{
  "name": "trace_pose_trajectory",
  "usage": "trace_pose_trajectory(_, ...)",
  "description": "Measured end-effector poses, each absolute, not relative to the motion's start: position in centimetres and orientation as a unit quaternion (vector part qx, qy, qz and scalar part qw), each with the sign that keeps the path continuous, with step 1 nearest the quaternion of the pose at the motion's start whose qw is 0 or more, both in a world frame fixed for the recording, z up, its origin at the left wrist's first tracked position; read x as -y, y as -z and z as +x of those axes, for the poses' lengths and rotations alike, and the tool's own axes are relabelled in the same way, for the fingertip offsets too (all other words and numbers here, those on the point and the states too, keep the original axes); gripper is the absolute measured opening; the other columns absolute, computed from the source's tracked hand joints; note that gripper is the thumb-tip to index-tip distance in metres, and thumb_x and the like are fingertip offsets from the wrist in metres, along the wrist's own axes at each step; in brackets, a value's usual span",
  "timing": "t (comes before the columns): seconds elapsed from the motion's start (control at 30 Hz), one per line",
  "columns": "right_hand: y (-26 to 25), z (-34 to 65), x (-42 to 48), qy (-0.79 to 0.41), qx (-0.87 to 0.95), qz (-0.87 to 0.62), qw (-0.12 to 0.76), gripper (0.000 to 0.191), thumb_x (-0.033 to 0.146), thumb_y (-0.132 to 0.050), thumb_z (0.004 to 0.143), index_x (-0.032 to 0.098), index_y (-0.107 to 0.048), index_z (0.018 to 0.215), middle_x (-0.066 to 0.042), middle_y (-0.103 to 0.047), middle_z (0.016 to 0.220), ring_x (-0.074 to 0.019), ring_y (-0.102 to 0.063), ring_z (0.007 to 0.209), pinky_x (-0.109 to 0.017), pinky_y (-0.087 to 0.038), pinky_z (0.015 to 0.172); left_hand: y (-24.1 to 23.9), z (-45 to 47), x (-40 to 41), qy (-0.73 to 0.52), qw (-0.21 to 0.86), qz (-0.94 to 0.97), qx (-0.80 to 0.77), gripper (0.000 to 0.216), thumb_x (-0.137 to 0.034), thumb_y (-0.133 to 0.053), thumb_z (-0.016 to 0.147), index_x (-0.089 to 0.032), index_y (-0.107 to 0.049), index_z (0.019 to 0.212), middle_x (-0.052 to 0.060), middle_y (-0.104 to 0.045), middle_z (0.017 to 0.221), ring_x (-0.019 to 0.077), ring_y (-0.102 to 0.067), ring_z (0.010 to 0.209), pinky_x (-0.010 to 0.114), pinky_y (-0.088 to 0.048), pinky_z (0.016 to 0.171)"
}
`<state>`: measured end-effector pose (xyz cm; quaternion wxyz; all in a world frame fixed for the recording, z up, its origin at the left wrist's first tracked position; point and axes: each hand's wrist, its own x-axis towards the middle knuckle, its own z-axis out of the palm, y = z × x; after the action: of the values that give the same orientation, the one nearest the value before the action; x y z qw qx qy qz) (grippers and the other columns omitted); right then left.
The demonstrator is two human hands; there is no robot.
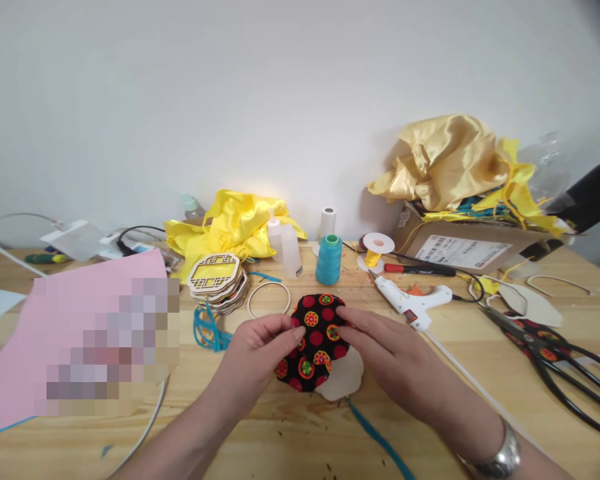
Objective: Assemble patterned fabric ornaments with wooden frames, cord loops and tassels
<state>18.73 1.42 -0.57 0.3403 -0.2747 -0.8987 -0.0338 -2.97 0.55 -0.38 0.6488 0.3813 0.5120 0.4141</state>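
1. the left hand (260,347) pinches the left edge of a black patterned fabric (316,327) between thumb and fingers
2. the right hand (395,353) lays its fingertips on the fabric's right edge; its thumb is hidden, so i cannot tell whether it grips
3. the fabric, with red dots and bright flower motifs, is between the two hands, near the front of the wooden tabletop (250,433)
4. a pale scalloped piece (345,377) shows partly beneath the fabric, and a teal ribbon (380,440) trails from its lower edge towards the front
5. a thin hoop (249,301) lies just behind the left hand, with a teal cord bundle (210,330) and a stack of wooden lattice frames (233,293) to its left
6. behind the fabric stands a blue thread cone (329,261), with a pale plastic bottle (291,252) to its left
7. a white glue gun (415,300) lies behind the right hand, and black-handled scissors (533,343) lie farther right
8. a metal bracelet (505,453) circles the right wrist
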Motion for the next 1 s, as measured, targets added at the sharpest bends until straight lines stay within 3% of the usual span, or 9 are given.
trace_pose_trajectory(0.07, 0.9, 18.7, -1.5, -0.018, 0.877, -0.313, 0.364, 0.034, 0.008, -0.042, 0.089, 0.016, -0.056, 0.120, -0.015, -0.060, 0.124, -0.0211, -0.057, 0.114, -0.037, -0.052, 0.092, 0.5, -3.0, -0.6, -0.419, 0.653, 0.379, -0.505, 0.018, -0.033, -0.073, 0.071, -0.015, -0.071, 0.072, 0.004, -0.072, 0.069, 0.0150, -0.064, 0.062, 0.024, -0.049, 0.059)
trace_pose_trajectory(0.13, 1.0, 18.3, -1.7, -0.101, 0.821, -0.386, 0.407, 0.033, 0.012, -0.042, 0.090, 0.018, -0.056, 0.119, -0.013, -0.064, 0.116, -0.0202, -0.063, 0.104, -0.038, -0.055, 0.087, 0.6, -3.0, -0.6, -0.420, 0.658, 0.376, -0.500, 0.018, -0.033, -0.073, 0.071, -0.015, -0.072, 0.074, 0.005, -0.072, 0.071, 0.0162, -0.065, 0.063, 0.025, -0.050, 0.060)
trace_pose_trajectory(0.23, 0.8, 17.6, -1.9, -0.311, 0.676, -0.507, 0.435, 0.028, 0.029, -0.042, 0.092, 0.015, -0.060, 0.108, -0.012, -0.070, 0.093, -0.0178, -0.069, 0.071, -0.033, -0.058, 0.063, 0.7, -3.1, -0.6, -0.414, 0.657, 0.384, -0.500, 0.019, -0.034, -0.072, 0.072, -0.015, -0.072, 0.075, 0.005, -0.072, 0.072, 0.0171, -0.065, 0.064, 0.026, -0.050, 0.061)
trace_pose_trajectory(0.33, 0.4, 17.1, -2.1, -0.525, 0.539, -0.524, 0.400, 0.040, 0.046, -0.044, 0.089, 0.011, -0.062, 0.100, -0.013, -0.070, 0.090, -0.0157, -0.066, 0.060, -0.027, -0.052, 0.050, 0.7, -3.1, -0.5, -0.409, 0.654, 0.395, -0.500, 0.019, -0.034, -0.071, 0.073, -0.015, -0.072, 0.075, 0.006, -0.073, 0.073, 0.0180, -0.065, 0.065, 0.028, -0.051, 0.062)
trace_pose_trajectory(0.47, 0.2, 16.9, -2.1, -0.658, 0.462, -0.485, 0.345, 0.043, 0.051, -0.054, 0.082, 0.011, -0.066, 0.091, -0.006, -0.068, 0.069, -0.0088, -0.057, 0.049, -0.018, -0.037, 0.041, 0.5, -3.1, -0.3, -0.413, 0.643, 0.402, -0.504, 0.018, -0.033, -0.072, 0.071, -0.015, -0.071, 0.073, 0.005, -0.072, 0.070, 0.0175, -0.064, 0.062, 0.028, -0.051, 0.060)
trace_pose_trajectory(0.57, 0.2, 16.9, -2.0, -0.703, 0.439, -0.461, 0.319, 0.038, 0.049, -0.064, 0.075, 0.012, -0.069, 0.082, 0.001, -0.060, 0.054, -0.0052, -0.046, 0.042, -0.016, -0.027, 0.038, 0.5, -3.1, -0.2, -0.413, 0.643, 0.403, -0.504, 0.019, -0.033, -0.073, 0.070, -0.015, -0.072, 0.076, 0.005, -0.073, 0.071, 0.0184, -0.065, 0.063, 0.029, -0.052, 0.061)
trace_pose_trajectory(0.7, 0.2, 17.0, -2.1, -0.699, 0.431, -0.457, 0.342, 0.028, 0.037, -0.073, 0.065, 0.015, -0.069, 0.081, 0.000, -0.065, 0.064, -0.0052, -0.045, 0.045, -0.018, -0.034, 0.043, 0.7, -3.0, -0.1, -0.412, 0.652, 0.396, -0.498, 0.018, -0.031, -0.073, 0.070, -0.016, -0.073, 0.080, 0.004, -0.072, 0.071, 0.0199, -0.067, 0.066, 0.031, -0.054, 0.065)
trace_pose_trajectory(1.0, -0.2, 17.2, -2.1, -0.657, 0.452, -0.463, 0.388, 0.014, 0.029, -0.069, 0.070, 0.016, -0.064, 0.073, 0.004, -0.057, 0.056, -0.0050, -0.041, 0.047, -0.018, -0.028, 0.043, 0.7, -3.1, -0.4, -0.426, 0.660, 0.374, -0.493, 0.017, -0.029, -0.074, 0.069, -0.016, -0.072, 0.079, 0.003, -0.071, 0.069, 0.0187, -0.066, 0.065, 0.030, -0.054, 0.062)
